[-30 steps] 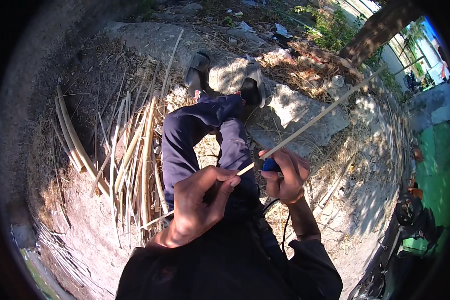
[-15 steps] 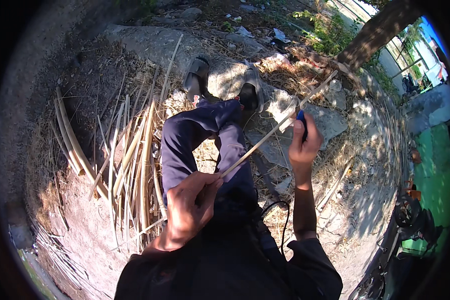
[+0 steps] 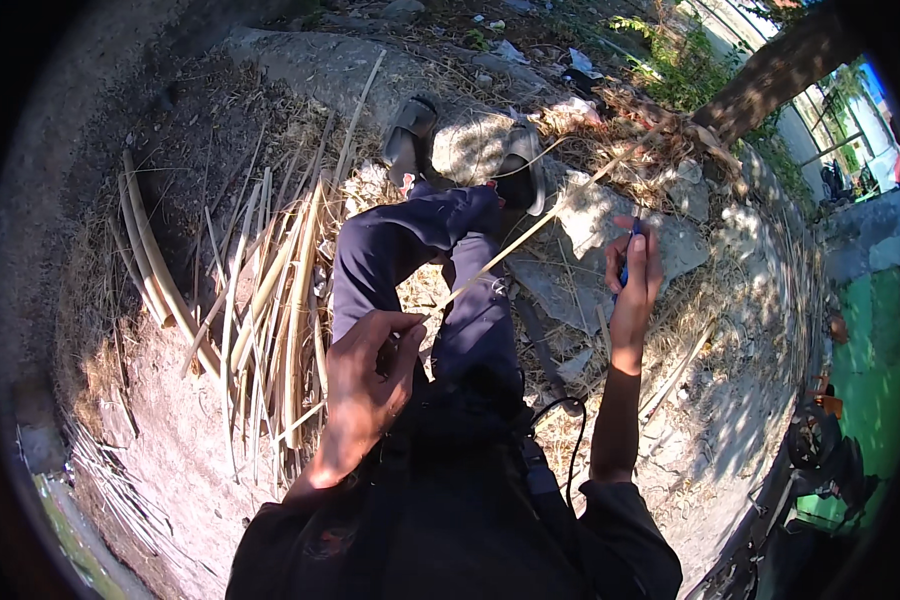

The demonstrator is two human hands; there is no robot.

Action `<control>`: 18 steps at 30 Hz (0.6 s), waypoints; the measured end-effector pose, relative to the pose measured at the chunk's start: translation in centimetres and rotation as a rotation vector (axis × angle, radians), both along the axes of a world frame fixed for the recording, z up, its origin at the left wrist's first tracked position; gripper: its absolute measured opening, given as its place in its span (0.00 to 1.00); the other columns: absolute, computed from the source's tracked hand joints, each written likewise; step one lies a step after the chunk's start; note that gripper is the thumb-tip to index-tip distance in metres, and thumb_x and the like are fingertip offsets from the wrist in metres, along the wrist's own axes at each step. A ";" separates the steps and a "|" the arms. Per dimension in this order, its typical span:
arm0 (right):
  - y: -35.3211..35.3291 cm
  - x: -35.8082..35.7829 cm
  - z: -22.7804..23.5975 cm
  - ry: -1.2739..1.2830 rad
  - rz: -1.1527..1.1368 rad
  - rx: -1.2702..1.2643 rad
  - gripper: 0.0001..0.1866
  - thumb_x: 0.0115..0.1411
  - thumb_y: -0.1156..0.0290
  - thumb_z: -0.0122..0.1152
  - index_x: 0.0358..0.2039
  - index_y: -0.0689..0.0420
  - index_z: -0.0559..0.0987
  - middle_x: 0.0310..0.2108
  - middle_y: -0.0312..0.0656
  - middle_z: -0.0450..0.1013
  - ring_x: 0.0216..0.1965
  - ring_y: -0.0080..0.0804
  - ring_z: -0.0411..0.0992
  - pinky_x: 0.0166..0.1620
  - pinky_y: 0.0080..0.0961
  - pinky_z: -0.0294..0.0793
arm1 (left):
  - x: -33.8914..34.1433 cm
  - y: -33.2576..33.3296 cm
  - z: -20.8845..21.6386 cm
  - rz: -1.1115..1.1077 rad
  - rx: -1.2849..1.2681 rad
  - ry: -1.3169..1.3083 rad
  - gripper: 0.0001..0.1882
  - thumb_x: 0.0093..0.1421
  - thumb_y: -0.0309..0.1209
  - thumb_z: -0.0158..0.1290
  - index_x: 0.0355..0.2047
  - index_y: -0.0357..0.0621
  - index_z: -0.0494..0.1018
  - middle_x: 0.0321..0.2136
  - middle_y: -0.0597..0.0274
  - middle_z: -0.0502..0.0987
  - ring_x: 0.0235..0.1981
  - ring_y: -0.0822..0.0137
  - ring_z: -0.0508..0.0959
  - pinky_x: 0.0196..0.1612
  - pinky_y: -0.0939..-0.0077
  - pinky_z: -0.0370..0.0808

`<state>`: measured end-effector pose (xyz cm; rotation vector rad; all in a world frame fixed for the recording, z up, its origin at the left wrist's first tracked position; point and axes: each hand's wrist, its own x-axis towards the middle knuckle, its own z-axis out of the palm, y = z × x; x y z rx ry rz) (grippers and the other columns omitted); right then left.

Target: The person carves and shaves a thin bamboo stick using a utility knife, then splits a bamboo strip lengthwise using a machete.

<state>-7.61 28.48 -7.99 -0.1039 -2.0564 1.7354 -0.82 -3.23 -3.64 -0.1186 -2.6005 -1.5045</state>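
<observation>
Left hand grip closed on thin cane strip, right hand grip clasping blue-handled knife.

dark top with the sleeves pushed up past the elbows, so both forearms are bare, no gloves on the left hand or the right hand. navy blue trousers, a bit creased at the knees, and grey slip-on sandals with dark straps. a thin black cable loops out over the lap.
</observation>
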 end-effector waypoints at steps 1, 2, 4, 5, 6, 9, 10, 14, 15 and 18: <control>-1.1 0.8 0.6 -0.007 -0.015 -0.008 0.24 0.79 0.51 0.44 0.53 0.59 0.77 0.24 0.30 0.63 0.22 0.12 0.54 0.25 0.16 0.50 | -0.1 0.2 0.3 0.003 0.040 -0.007 0.04 0.64 0.20 0.63 0.39 0.36 0.81 0.26 0.60 0.80 0.18 0.77 0.74 0.23 0.78 0.68; -2.1 1.5 1.2 0.018 0.052 -0.013 0.22 0.77 0.53 0.47 0.50 0.60 0.78 0.24 0.30 0.65 0.22 0.14 0.56 0.25 0.18 0.53 | -0.1 0.5 0.7 -0.016 0.071 -0.015 0.04 0.64 0.20 0.63 0.40 0.36 0.81 0.25 0.61 0.79 0.19 0.79 0.73 0.23 0.79 0.68; -3.8 2.5 2.3 0.044 0.119 -0.017 0.21 0.76 0.55 0.50 0.48 0.61 0.78 0.24 0.31 0.67 0.22 0.16 0.59 0.26 0.20 0.56 | -0.2 1.1 1.2 -0.018 0.097 -0.003 0.04 0.64 0.20 0.63 0.39 0.36 0.82 0.23 0.64 0.78 0.19 0.80 0.70 0.23 0.80 0.64; -4.4 2.9 2.7 0.081 0.196 0.118 0.18 0.74 0.58 0.54 0.47 0.62 0.78 0.26 0.35 0.71 0.23 0.21 0.66 0.27 0.22 0.62 | -0.3 1.3 1.4 -0.012 0.128 0.009 0.04 0.64 0.21 0.63 0.39 0.35 0.82 0.22 0.66 0.77 0.19 0.82 0.66 0.24 0.81 0.60; -5.0 3.3 3.0 0.117 0.273 0.252 0.16 0.72 0.61 0.59 0.46 0.63 0.78 0.28 0.40 0.76 0.23 0.26 0.72 0.28 0.25 0.69 | -0.4 1.6 1.6 -0.016 0.124 0.011 0.04 0.64 0.21 0.63 0.39 0.35 0.82 0.22 0.66 0.77 0.19 0.82 0.66 0.24 0.81 0.60; -6.3 4.3 3.5 0.268 0.249 0.588 0.13 0.68 0.67 0.66 0.45 0.64 0.79 0.33 0.47 0.80 0.29 0.41 0.82 0.33 0.32 0.78 | -0.5 2.1 1.9 -0.050 0.106 0.071 0.04 0.63 0.21 0.65 0.38 0.35 0.82 0.24 0.63 0.80 0.20 0.80 0.73 0.25 0.82 0.66; -6.7 4.6 3.5 0.256 0.286 0.581 0.14 0.66 0.66 0.69 0.45 0.63 0.79 0.34 0.47 0.81 0.31 0.46 0.83 0.33 0.34 0.79 | -0.5 2.3 1.9 -0.043 0.123 0.086 0.05 0.61 0.21 0.66 0.38 0.35 0.82 0.25 0.62 0.82 0.21 0.78 0.77 0.26 0.81 0.69; -7.6 5.0 3.2 0.282 0.327 0.633 0.15 0.66 0.64 0.69 0.45 0.61 0.79 0.33 0.45 0.80 0.28 0.42 0.81 0.30 0.32 0.77 | -0.4 2.4 2.2 -0.062 0.116 0.120 0.08 0.58 0.20 0.70 0.37 0.35 0.82 0.27 0.58 0.84 0.26 0.74 0.84 0.30 0.80 0.77; -7.7 5.0 3.1 0.282 0.327 0.634 0.15 0.66 0.64 0.69 0.45 0.61 0.79 0.33 0.45 0.80 0.28 0.42 0.81 0.30 0.32 0.77 | -0.4 2.5 2.3 -0.072 0.103 0.119 0.08 0.58 0.20 0.70 0.37 0.35 0.82 0.27 0.58 0.84 0.26 0.74 0.84 0.30 0.80 0.77; -7.8 4.9 2.9 0.289 0.335 0.619 0.15 0.67 0.63 0.69 0.45 0.61 0.78 0.32 0.45 0.80 0.27 0.42 0.81 0.29 0.32 0.77 | -0.4 2.5 2.5 -0.076 0.140 0.131 0.09 0.57 0.21 0.70 0.37 0.35 0.82 0.28 0.58 0.84 0.26 0.73 0.85 0.30 0.80 0.77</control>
